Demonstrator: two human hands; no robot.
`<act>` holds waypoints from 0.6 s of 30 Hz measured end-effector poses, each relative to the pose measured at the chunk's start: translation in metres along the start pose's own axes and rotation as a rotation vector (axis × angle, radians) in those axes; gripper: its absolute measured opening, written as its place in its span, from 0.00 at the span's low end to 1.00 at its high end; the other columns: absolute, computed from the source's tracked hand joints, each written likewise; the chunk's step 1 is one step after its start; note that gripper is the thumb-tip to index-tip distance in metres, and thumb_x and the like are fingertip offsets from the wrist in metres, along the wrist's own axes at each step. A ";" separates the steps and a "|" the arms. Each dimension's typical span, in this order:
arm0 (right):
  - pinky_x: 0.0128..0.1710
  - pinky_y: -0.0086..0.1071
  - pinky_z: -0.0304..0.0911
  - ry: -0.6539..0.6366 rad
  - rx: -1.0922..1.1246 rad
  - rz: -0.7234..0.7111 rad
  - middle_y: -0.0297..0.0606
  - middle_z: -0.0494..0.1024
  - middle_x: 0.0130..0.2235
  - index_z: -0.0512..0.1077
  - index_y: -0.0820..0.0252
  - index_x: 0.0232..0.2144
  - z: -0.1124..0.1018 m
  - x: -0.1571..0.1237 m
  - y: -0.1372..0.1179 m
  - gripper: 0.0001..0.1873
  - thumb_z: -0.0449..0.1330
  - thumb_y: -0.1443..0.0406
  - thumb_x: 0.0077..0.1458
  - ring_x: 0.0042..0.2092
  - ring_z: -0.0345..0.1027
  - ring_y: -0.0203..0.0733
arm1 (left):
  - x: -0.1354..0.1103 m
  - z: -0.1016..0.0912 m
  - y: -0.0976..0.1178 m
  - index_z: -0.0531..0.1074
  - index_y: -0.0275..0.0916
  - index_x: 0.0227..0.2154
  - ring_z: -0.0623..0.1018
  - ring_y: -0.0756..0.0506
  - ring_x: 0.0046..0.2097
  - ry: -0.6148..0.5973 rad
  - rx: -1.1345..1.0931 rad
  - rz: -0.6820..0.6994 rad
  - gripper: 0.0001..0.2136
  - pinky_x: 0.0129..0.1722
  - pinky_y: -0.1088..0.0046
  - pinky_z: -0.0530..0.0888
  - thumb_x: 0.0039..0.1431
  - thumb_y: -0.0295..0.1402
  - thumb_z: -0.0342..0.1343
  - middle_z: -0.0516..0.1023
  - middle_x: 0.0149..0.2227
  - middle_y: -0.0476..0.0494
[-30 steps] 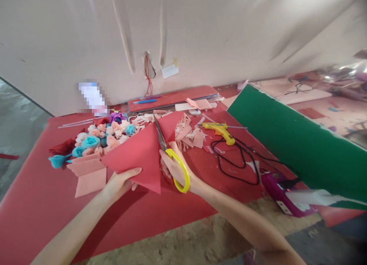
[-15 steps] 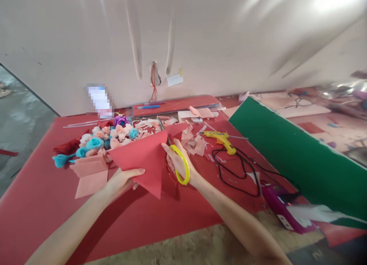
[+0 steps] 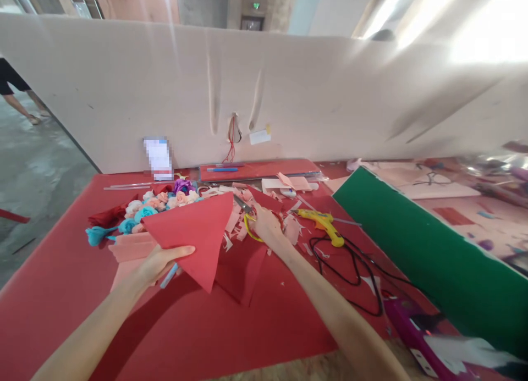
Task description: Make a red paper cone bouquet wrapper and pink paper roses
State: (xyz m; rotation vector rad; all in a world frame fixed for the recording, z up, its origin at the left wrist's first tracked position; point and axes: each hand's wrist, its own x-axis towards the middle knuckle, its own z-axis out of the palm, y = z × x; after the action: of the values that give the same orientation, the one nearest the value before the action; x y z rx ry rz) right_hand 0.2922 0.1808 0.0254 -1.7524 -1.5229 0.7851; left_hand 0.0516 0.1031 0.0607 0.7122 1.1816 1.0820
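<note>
My left hand pinches a piece of red paper by its near left side, thumb on top. The paper is held above the table, its pointed corner hanging down. A short pale blue stick shows just under this hand; whether the fingers touch it I cannot tell. My right hand is closed on scissors with yellow and red handles, low over pale pink paper scraps. The scissors' blades point away to the left, apart from the held sheet. Another red paper piece lies beneath, between my hands.
Crepe-paper flowers and folded pink paper are at the left. On the right are a yellow glue gun, its black cord, a green board and a purple device. A white panel stands behind.
The scissors have come away from the red paper and gone down toward the scraps with my right hand. My left hand and sheet have shifted slightly left. The view has tilted up.
</note>
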 end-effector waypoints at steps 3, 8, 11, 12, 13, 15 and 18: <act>0.48 0.45 0.53 0.008 0.004 -0.075 0.51 0.71 0.41 0.70 0.64 0.39 0.003 -0.007 -0.007 0.17 0.55 0.74 0.43 0.51 0.59 0.56 | 0.001 -0.006 0.001 0.73 0.35 0.26 0.77 0.43 0.28 -0.036 -0.001 -0.044 0.14 0.27 0.74 0.76 0.30 0.27 0.68 0.78 0.26 0.43; 0.42 0.39 0.63 -0.174 0.254 -0.205 0.42 0.75 0.36 0.70 0.61 0.32 -0.002 -0.048 -0.036 0.10 0.50 0.66 0.53 0.39 0.68 0.44 | 0.005 -0.013 -0.003 0.73 0.36 0.29 0.77 0.43 0.31 -0.038 -0.005 0.053 0.17 0.29 0.75 0.76 0.31 0.28 0.68 0.78 0.30 0.42; 0.33 0.33 0.66 -0.334 0.416 -0.235 0.37 0.75 0.27 0.70 0.61 0.28 0.000 -0.075 -0.050 0.14 0.48 0.60 0.55 0.29 0.69 0.38 | 0.005 -0.013 -0.005 0.73 0.35 0.26 0.77 0.44 0.28 -0.036 0.031 0.038 0.15 0.27 0.74 0.75 0.30 0.29 0.68 0.78 0.27 0.42; 0.32 0.32 0.66 -0.340 0.471 -0.228 0.36 0.74 0.26 0.70 0.61 0.27 0.002 -0.081 -0.053 0.14 0.49 0.59 0.55 0.28 0.68 0.37 | 0.005 -0.012 -0.006 0.73 0.34 0.25 0.76 0.45 0.26 -0.047 0.035 0.028 0.14 0.26 0.75 0.75 0.30 0.30 0.68 0.78 0.27 0.42; 0.32 0.32 0.65 -0.314 0.529 -0.211 0.36 0.74 0.27 0.70 0.61 0.27 0.003 -0.086 -0.055 0.12 0.52 0.59 0.53 0.28 0.68 0.36 | 0.004 -0.011 -0.006 0.73 0.34 0.25 0.76 0.45 0.26 -0.054 0.029 0.026 0.14 0.25 0.75 0.75 0.30 0.30 0.68 0.78 0.26 0.42; 0.34 0.31 0.65 -0.201 0.637 -0.169 0.36 0.74 0.30 0.70 0.60 0.29 0.005 -0.090 -0.058 0.08 0.57 0.61 0.50 0.30 0.67 0.36 | 0.003 -0.008 -0.005 0.74 0.35 0.25 0.76 0.45 0.25 -0.042 -0.006 0.047 0.14 0.24 0.75 0.75 0.29 0.28 0.68 0.78 0.26 0.43; 0.38 0.32 0.64 -0.097 0.740 -0.137 0.36 0.74 0.35 0.71 0.58 0.33 0.005 -0.090 -0.061 0.09 0.60 0.63 0.47 0.35 0.67 0.37 | -0.002 -0.002 -0.004 0.73 0.34 0.18 0.72 0.48 0.17 -0.042 0.012 0.044 0.10 0.15 0.77 0.70 0.29 0.28 0.68 0.75 0.18 0.44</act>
State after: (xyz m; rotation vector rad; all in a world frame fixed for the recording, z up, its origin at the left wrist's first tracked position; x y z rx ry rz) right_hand 0.2406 0.0971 0.0732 -1.0637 -1.1727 1.1848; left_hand 0.0505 0.0994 0.0576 0.7700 1.1421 1.0918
